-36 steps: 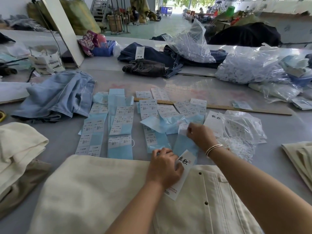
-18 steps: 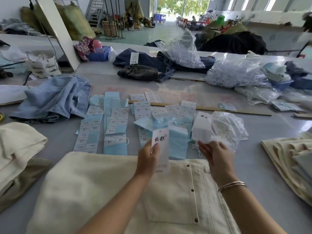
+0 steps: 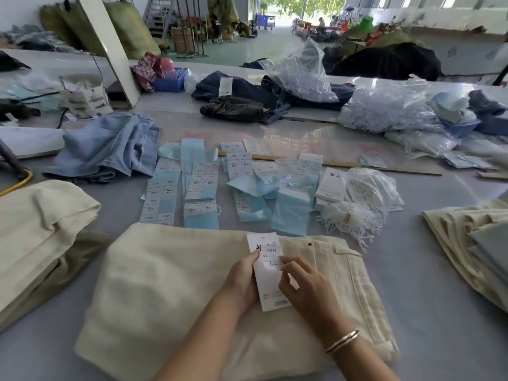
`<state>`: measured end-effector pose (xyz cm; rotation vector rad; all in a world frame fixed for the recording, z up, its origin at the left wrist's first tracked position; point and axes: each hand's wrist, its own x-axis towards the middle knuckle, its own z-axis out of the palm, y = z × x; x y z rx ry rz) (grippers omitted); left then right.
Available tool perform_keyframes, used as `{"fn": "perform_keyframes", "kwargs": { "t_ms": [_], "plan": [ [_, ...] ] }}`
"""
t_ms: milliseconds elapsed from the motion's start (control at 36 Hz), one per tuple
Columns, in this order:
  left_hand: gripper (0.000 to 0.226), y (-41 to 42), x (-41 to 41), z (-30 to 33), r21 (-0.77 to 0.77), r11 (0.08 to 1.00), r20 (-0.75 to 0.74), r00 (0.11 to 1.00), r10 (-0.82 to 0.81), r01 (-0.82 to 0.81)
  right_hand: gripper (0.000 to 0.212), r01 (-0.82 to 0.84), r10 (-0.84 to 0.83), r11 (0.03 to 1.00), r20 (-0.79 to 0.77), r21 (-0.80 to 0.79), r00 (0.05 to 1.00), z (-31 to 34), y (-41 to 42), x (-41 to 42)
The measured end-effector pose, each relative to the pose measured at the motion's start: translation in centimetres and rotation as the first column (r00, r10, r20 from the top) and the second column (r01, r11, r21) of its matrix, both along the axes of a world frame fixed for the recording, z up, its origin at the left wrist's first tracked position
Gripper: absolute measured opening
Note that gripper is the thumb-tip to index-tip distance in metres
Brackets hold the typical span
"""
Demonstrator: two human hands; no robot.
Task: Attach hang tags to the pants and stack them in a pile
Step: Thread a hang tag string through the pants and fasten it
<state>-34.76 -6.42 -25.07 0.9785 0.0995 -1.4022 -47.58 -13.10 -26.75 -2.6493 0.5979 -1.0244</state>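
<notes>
We are now holding hang tag point(image 3: 268, 273) over cream pants point(image 3: 176, 292) at near centre, left hand point(image 3: 242, 281) gripping its left edge. Right hand point(image 3: 305, 287), empty half second ago, is now pinching size sticker point(image 3: 272, 257) onto tag. Tag is being labelled; tying to pants is not yet done.

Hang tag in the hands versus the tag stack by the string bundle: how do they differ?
The hang tag is a single card held over the cream pants by the left hand and right hand, with a small printed sticker on it. The tag stack lies on the table, no sticker visible. Both are white.
</notes>
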Motion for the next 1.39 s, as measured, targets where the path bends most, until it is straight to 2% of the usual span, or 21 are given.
{"fn": "perform_keyframes", "kwargs": {
  "t_ms": [333, 389, 472, 528, 611, 694, 778, 861, 917, 972, 1028, 1056, 1139, 1222, 1306, 1389],
  "plan": [
    [0.044, 0.0, 0.0, 0.1, -0.002, 1.000, -0.007, 1.000, 0.019, -0.019, 0.010, -0.064, 0.057, 0.997, -0.155, -0.043, 0.986, 0.5, 0.3, -0.1],
    [0.039, 0.0, -0.1, 0.2, 0.000, 1.000, 0.060, 0.998, 0.001, -0.001, 0.011, -0.090, 0.080, 0.995, -0.186, -0.048, 0.979, 0.6, 0.1, -0.1],
    [0.018, -0.4, -0.4, 0.1, 0.062, 0.998, 0.273, 0.962, -0.007, -0.011, 0.012, -0.087, 0.073, 0.994, -0.204, -0.062, 0.976, 0.9, 0.2, 0.0],
    [0.007, -0.6, -0.6, 0.1, 0.118, 0.993, 0.343, 0.939, -0.011, -0.032, 0.014, -0.085, 0.061, 0.990, -0.202, -0.115, 0.977, 1.0, 0.4, -0.2],
    [0.005, -1.0, -0.6, 0.4, 0.186, 0.982, 0.337, 0.941, -0.024, -0.042, 0.018, -0.124, 0.083, 0.975, -0.214, -0.185, 0.973, 0.9, 0.4, -0.8],
    [0.014, -1.2, -0.5, 0.7, 0.199, 0.980, 0.265, 0.961, -0.080, 0.026, 0.021, -0.182, 0.122, 0.957, -0.261, -0.224, 0.958, 0.7, 0.1, -1.7],
    [0.022, -1.6, -0.4, 1.0, 0.204, 0.978, 0.231, 0.969, -0.091, 0.043, 0.021, -0.253, 0.174, 0.943, -0.326, -0.216, 0.929, 1.0, -0.4, -2.7],
    [0.015, -1.8, -0.4, 1.2, 0.225, 0.974, 0.253, 0.964, -0.083, 0.025, 0.020, -0.294, 0.211, 0.936, -0.362, -0.192, 0.908, 1.7, -1.9, -4.1],
    [0.013, -1.9, -0.4, 1.0, 0.250, 0.968, 0.299, 0.948, -0.104, 0.027, 0.015, -0.203, 0.157, 0.969, -0.285, -0.138, 0.946, 2.5, -4.1, -4.7],
    [0.016, -1.9, -0.3, 0.7, 0.280, 0.959, 0.345, 0.928, -0.143, 0.044, 0.006, -0.016, 0.012, 0.999, -0.129, -0.035, 0.992, 3.4, -7.3, -5.0],
    [0.018, -2.0, -0.3, 0.5, 0.311, 0.948, 0.372, 0.911, -0.181, 0.061, 0.007, 0.201, -0.198, 0.974, -0.039, 0.107, 0.979, 4.4, -11.0, -5.0],
    [0.019, -2.1, -0.4, 0.5, 0.328, 0.943, 0.383, 0.904, -0.192, 0.062, 0.010, 0.295, -0.292, 0.942, -0.041, 0.160, 0.955, 4.7, -13.0, -4.9],
    [0.023, -2.4, -0.5, 0.4, 0.370, 0.928, 0.418, 0.885, -0.204, 0.039, 0.018, 0.481, -0.443, 0.841, -0.194, 0.249, 0.875, 5.0, -18.2, -4.6],
    [0.020, -2.6, -0.5, 0.4, 0.391, 0.919, 0.426, 0.878, -0.220, 0.041, 0.025, 0.566, -0.467, 0.789, -0.364, 0.241, 0.806, 4.6, -20.7, -3.5],
    [0.018, -2.6, -0.5, 0.4, 0.397, 0.917, 0.426, 0.875, -0.231, 0.048, 0.029, 0.604, -0.480, 0.758, -0.417, 0.246, 0.772, 4.2, -21.3, -2.0],
    [0.019, -2.6, -0.5, 0.3, 0.394, 0.918, 0.428, 0.875, -0.224, 0.043, 0.023, 0.630, -0.505, 0.732, -0.414, 0.259, 0.758, 3.8, -21.6, -1.2]
  ]
}}
